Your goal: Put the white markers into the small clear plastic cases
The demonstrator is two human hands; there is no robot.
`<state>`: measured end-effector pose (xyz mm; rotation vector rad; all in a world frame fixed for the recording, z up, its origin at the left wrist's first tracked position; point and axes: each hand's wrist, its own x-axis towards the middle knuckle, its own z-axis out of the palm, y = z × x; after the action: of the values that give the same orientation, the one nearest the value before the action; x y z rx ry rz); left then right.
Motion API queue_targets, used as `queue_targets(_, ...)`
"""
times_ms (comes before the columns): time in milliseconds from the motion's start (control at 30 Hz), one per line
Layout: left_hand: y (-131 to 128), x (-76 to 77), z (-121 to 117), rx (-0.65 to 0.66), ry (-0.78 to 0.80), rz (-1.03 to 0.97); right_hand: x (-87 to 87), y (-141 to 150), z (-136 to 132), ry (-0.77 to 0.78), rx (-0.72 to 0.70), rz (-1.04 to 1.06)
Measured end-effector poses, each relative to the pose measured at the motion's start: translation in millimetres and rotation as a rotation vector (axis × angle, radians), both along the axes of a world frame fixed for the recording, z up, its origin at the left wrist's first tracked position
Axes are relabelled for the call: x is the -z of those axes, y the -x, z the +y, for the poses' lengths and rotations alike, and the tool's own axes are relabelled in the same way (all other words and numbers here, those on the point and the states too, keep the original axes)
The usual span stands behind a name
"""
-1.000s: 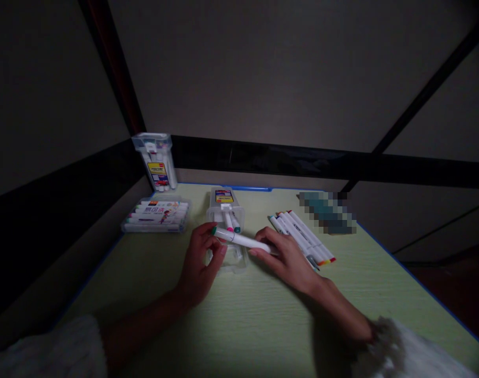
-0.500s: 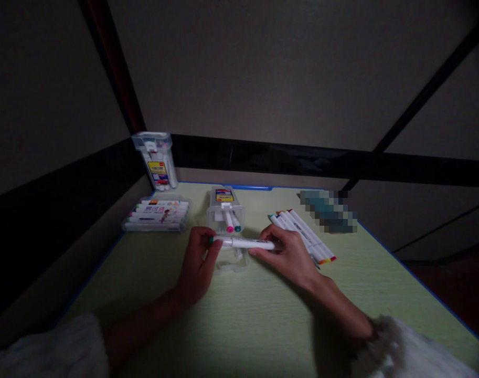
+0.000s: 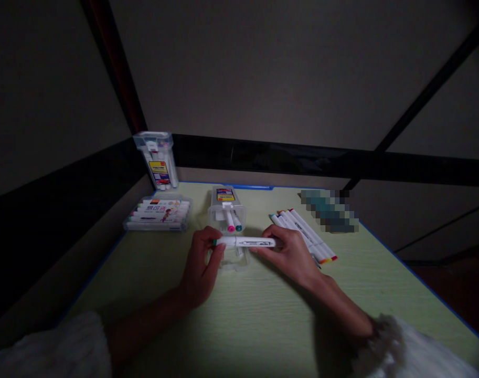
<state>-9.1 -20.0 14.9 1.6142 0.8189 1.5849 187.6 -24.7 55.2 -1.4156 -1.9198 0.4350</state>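
Observation:
I hold a white marker level between both hands, just above the pale green table. My left hand pinches its green-tipped left end. Fingers of my right hand grip its right end. Right behind the marker lies a clear plastic marker case, open toward me, with two markers sticking out, one pink-capped and one teal-capped. A clear lid lies on the table under my hands.
A row of loose white markers lies at the right. A flat clear pack of markers lies at the left, and an upright clear marker box stands at the back left corner. A blurred greenish item sits at the back right.
The marker went from slanting, its left end raised toward the case, to lying level. Both hands closed in on its ends and lowered slightly toward me.

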Motion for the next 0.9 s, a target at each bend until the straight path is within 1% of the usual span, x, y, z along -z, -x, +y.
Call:
queue_targets(200, -1.5, -2.7, -0.9, 0.016, -0.012, -0.025, 0.5, -2.6, -0.9, -0.134, 0.028, -0.101)
queue_targets(400, -1.6, -3.7, -1.7, 0.037, -0.029, -0.005, 1.6, -5.2, -1.4, -0.267, 0.036, -0.157)
queue_targets(600, -0.8, -2.2, -1.8, 0.030, 0.014, -0.035, -5.2, -4.0, -3.5, -0.257, -0.048, -0.212)
queue_targets(700, -1.2, -3.0, -1.8, 0.021, -0.002, -0.034, -7.8, -4.6, -5.0, -0.263, -0.098, -0.226)
queue_targets(800, -1.5, -3.3, -2.1, 0.014, -0.018, -0.039, -8.1, -4.9, -6.0, -0.285, -0.123, -0.202)
queue_targets(900, -1.1, -2.8, -2.6, 0.010, -0.006, -0.033, -7.4, -3.9, -6.6, -0.263, -0.112, -0.149)
